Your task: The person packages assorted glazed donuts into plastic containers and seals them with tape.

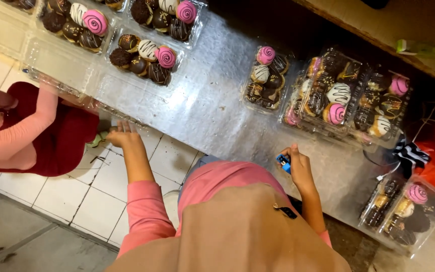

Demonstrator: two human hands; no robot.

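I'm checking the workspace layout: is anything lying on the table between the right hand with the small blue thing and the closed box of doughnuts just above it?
Nothing visible: only bare steel table lies between the right hand, holding the small blue object, and the clear doughnut box.

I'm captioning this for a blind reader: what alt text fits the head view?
Seen from above, a person in pink sleeves rests the left hand on a foil-covered table's edge and holds a small blue object in the right hand. Clear boxes of decorated doughnuts lie around.

Steel table carrying boxed doughnuts

A shiny metal table (212,100) is bearing clear plastic boxes of glazed doughnuts: open ones (147,60) lying at one end, closed ones (346,95) sitting stacked toward the other.
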